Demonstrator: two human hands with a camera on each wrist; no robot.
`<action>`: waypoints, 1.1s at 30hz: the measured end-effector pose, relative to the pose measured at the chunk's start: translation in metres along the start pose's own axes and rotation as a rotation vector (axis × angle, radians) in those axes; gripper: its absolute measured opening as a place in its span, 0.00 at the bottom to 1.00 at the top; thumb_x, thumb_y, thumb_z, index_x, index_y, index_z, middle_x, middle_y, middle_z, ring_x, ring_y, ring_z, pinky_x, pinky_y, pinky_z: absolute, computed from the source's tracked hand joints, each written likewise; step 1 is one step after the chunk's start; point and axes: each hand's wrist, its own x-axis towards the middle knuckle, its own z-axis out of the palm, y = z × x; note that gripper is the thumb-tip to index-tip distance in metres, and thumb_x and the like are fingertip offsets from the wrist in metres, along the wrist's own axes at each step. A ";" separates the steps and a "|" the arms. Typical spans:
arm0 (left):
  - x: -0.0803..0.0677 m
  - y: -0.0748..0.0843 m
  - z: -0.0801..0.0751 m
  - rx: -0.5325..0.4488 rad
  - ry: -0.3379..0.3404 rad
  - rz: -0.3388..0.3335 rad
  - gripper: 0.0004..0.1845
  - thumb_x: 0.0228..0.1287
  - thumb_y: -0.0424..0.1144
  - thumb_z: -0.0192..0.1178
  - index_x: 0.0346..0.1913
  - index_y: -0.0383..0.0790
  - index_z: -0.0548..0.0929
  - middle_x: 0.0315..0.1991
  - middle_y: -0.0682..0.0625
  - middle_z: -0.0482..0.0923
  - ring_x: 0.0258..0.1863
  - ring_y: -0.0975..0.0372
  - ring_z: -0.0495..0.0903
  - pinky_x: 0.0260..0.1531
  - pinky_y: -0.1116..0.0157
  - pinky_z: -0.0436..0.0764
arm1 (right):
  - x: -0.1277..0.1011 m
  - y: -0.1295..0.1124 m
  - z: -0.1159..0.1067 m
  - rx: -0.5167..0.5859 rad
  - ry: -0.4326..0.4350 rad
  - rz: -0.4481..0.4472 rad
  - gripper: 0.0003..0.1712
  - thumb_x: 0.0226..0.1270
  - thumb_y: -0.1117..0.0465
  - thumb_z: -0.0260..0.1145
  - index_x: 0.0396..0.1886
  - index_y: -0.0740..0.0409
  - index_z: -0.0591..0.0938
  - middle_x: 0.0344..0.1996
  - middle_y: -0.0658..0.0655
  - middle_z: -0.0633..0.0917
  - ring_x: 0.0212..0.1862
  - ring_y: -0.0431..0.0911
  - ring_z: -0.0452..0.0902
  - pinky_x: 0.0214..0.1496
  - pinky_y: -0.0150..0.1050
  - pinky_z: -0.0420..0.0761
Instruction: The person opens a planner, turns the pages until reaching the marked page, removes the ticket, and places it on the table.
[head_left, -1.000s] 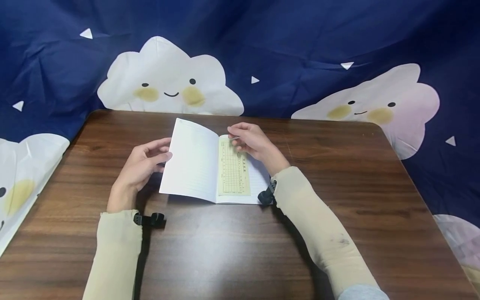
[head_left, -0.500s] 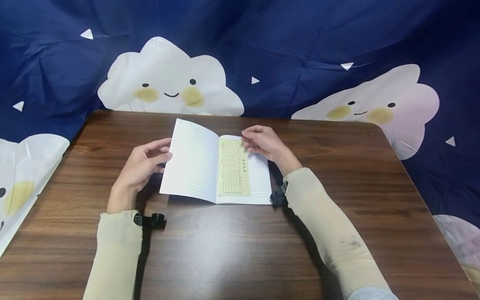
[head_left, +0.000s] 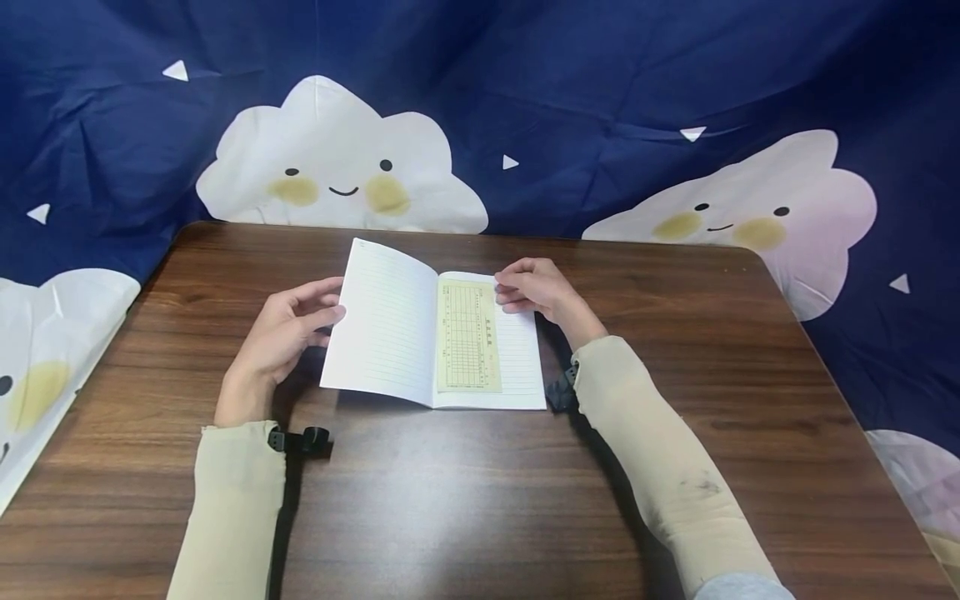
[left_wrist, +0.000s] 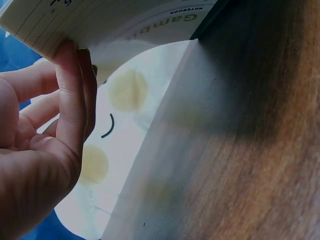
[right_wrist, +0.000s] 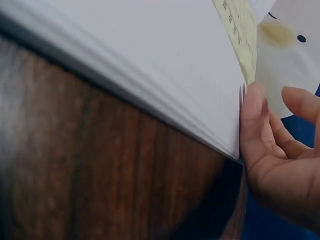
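1. A dark wooden table [head_left: 465, 500] stands before a navy cloth backdrop [head_left: 570, 83] printed with smiling white clouds.
2. An open lined notebook [head_left: 390, 325] lies near the table's middle, a little toward the far edge. A yellowish printed slip [head_left: 468, 336] rests on its right page beside the spine.
3. The left hand [head_left: 281, 333] holds the left page's outer edge, keeping that side raised off the wood. Its fingers are gently curled, with the thumb on top.
4. The right hand [head_left: 534, 287] sits at the right page's upper outer corner, fingers bent, fingertips on the paper edge.
5. The left wrist view shows what the head view hides: the notebook's underside, printed lettering on its cover, and fingers [left_wrist: 70, 100] propping the page stack from below.
6. The right wrist view shows the page stack [right_wrist: 150, 95] edge-on, a thumb [right_wrist: 252, 120] pressed against its corner, and the slip's edge above.
7. Bare wood lies open in front of the notebook and well out to both sides; both sleeved forearms rest there.
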 end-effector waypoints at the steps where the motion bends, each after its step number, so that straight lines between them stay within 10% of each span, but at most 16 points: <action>1: 0.000 0.000 0.000 0.002 0.000 0.000 0.27 0.69 0.28 0.62 0.69 0.28 0.72 0.44 0.47 0.80 0.35 0.62 0.82 0.28 0.66 0.84 | 0.000 0.000 0.000 -0.012 0.005 0.003 0.15 0.73 0.63 0.66 0.53 0.66 0.78 0.42 0.62 0.85 0.35 0.44 0.85 0.38 0.34 0.86; 9: 0.001 0.000 0.002 0.017 0.002 0.001 0.27 0.70 0.29 0.63 0.69 0.29 0.72 0.45 0.46 0.79 0.36 0.62 0.82 0.28 0.67 0.84 | -0.002 -0.003 0.004 -0.123 0.043 0.019 0.19 0.63 0.61 0.75 0.47 0.65 0.78 0.36 0.62 0.87 0.31 0.43 0.85 0.34 0.32 0.85; 20: 0.001 0.000 0.002 -0.011 -0.002 -0.002 0.27 0.69 0.27 0.62 0.70 0.28 0.71 0.43 0.47 0.80 0.35 0.63 0.81 0.27 0.68 0.83 | -0.003 -0.007 0.024 -0.596 0.213 -0.055 0.26 0.53 0.54 0.82 0.47 0.61 0.81 0.43 0.58 0.82 0.41 0.49 0.77 0.41 0.37 0.75; 33: -0.001 0.002 0.002 0.002 -0.006 -0.006 0.27 0.70 0.27 0.62 0.70 0.27 0.71 0.43 0.49 0.80 0.35 0.63 0.81 0.28 0.67 0.83 | -0.003 -0.010 0.029 -0.665 0.155 -0.076 0.19 0.57 0.59 0.80 0.43 0.60 0.82 0.36 0.56 0.77 0.42 0.50 0.72 0.42 0.39 0.68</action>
